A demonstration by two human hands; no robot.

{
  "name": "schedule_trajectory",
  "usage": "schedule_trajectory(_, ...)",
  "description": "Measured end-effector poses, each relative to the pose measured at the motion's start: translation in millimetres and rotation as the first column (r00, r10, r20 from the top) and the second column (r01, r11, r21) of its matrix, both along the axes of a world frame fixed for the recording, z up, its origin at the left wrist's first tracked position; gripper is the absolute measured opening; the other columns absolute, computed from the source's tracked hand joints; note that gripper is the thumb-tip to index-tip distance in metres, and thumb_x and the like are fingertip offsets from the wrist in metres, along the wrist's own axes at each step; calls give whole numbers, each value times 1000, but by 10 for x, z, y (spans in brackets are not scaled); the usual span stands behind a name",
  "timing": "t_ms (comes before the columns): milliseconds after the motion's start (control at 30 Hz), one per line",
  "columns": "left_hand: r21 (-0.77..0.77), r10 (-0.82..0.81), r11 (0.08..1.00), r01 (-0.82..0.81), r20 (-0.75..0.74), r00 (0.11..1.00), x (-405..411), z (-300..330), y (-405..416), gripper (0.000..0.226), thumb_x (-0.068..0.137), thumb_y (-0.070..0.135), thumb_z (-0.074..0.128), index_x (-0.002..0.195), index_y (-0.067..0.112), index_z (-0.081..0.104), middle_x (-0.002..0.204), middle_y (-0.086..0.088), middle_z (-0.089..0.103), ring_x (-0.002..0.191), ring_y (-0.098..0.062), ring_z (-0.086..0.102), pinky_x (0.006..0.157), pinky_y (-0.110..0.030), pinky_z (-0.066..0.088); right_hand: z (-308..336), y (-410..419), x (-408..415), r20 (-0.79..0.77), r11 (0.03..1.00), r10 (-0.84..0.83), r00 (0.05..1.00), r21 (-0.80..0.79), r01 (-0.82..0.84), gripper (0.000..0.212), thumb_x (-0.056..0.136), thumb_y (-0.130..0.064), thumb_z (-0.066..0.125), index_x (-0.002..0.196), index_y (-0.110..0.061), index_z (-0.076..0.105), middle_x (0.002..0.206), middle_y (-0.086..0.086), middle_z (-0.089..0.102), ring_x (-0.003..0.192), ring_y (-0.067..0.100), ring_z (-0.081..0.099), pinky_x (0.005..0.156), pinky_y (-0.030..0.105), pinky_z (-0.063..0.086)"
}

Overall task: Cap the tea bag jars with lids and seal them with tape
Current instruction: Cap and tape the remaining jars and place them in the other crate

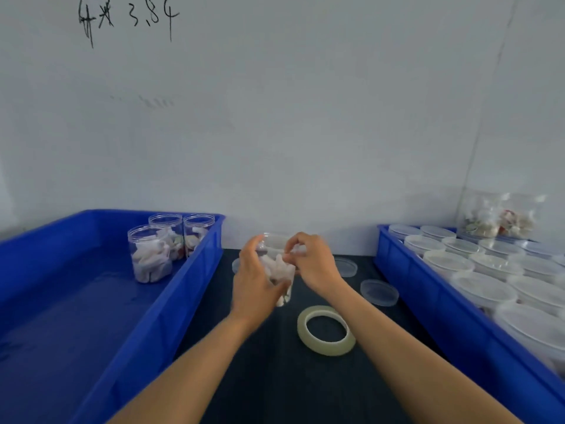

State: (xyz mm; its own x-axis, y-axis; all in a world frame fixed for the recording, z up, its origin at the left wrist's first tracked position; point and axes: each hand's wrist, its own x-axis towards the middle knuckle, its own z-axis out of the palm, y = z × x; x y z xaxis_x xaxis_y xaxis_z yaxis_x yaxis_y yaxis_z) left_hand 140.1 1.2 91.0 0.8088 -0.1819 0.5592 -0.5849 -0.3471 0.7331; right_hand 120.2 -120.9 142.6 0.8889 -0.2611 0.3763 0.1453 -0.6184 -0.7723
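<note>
Left hand [255, 278] grips the jar [279, 270] above the dark worktop [275, 377]; right hand [312, 264] pinches near its rim. Tape roll [326, 329] lies just beside, between two blue bins [159, 316].

A dark surface [275, 377] runs between two blue bins: the left bin [146, 325] and the right bin [452, 313] both sit on it. Directly on the surface lie a roll of clear tape [326, 329] and two loose clear lids [379, 292], [345, 266], lying near the right bin.
</note>
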Motion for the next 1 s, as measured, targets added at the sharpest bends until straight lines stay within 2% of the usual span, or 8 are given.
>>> schedule_trajectory(100,-101,-32,995,20,-116,993,-31,-264,-94,102,71,23,85,147,29,17,148,3,37,116,-2,41,84,-17,39,-232,-132,-85,-15,996,27,1000,90,-26,22,83,-11,73,74,-27,59,108,7,59,92,22,64,83,46,56)
schedule_trajectory(333,-184,-13,983,-25,-202,979,-30,-720,-103,101,63,25,90,135,39,22,136,0,47,113,-10,51,91,-30,49,-565,-176,-153,31,965,111,993,236,-115,39,82,-5,71,67,-39,60,108,0,59,96,19,66,85,47,56)
schedule_trajectory(567,-219,-44,976,8,-163,986,88,-850,-99,105,54,20,94,127,49,25,120,12,48,110,-13,54,82,-29,48,-721,-275,-195,137,924,173,975,319,-209,18,87,-2,66,92,-18,62,112,8,58,102,23,64,89,42,55)
schedule_trajectory(633,-281,-67,960,14,-181,981,118,-862,-83,103,50,22,95,120,57,29,113,22,49,105,-7,55,78,-27,48,-729,-363,-192,155,892,249,956,349,-289,17,92,-9,62,106,-19,59,115,3,60,101,20,64,88,39,56)
schedule_trajectory(700,-307,-82,951,18,-195,977,132,-874,-65,102,49,24,95,121,59,33,114,24,50,105,-3,54,81,-28,48,-743,-514,-129,122,909,203,972,346,-233,22,95,-16,59,114,-24,54,115,-3,60,102,16,63,85,30,55)
schedule_trajectory(767,-316,-98,948,32,-196,976,140,-870,-51,102,50,22,95,131,49,39,125,16,53,114,-7,53,93,-35,49,-757,-742,-1,51,978,4,999,207,-14,25,94,-15,60,117,-22,51,119,-3,56,109,13,58,86,23,50)
schedule_trajectory(867,-298,-124,952,66,-183,975,126,-883,-67,105,52,22,94,138,44,40,132,11,50,119,-9,52,97,-37,47,-752,-1165,223,-73,966,-244,967,-109,235,32,91,-9,62,120,-14,49,126,8,51,109,19,53,89,31,49)
schedule_trajectory(1000,-313,-139,947,77,-179,974,126,-882,-72,105,52,21,94,138,49,40,127,12,52,116,-3,52,93,-31,47,-725,-1592,368,-357,918,-312,880,-354,182,54,88,-22,68,132,-14,38,134,14,41,121,29,45,102,44,42)
